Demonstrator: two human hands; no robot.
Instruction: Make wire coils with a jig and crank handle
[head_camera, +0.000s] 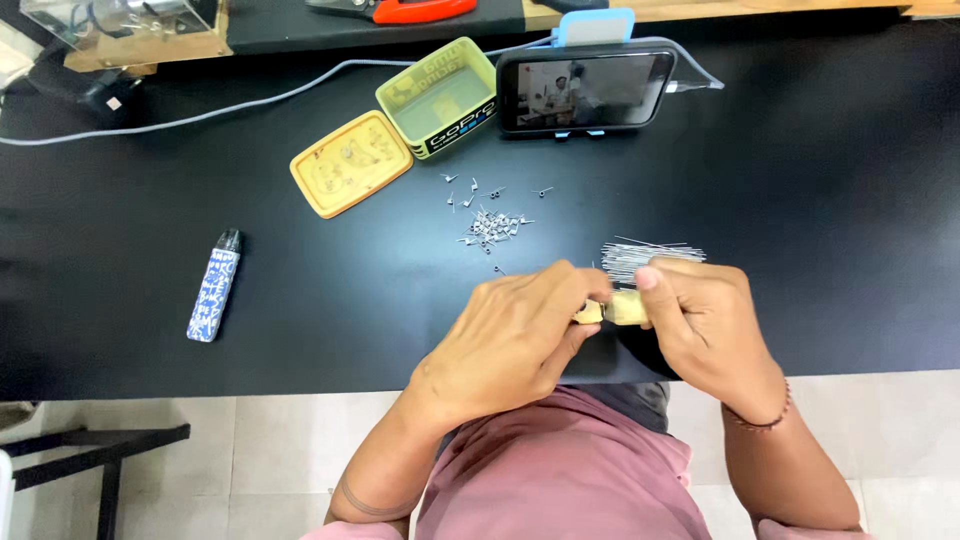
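Black worktop (800, 200) is carrying an open yellow-green tin (440, 100), its contents unclear. Left hand (515, 340) and right hand (705, 320) are together pinching a small pale block (625, 308) near the front edge.

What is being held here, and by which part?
A small pale wooden tool, gripped at its right end by the right hand; the left hand pinches its left end.
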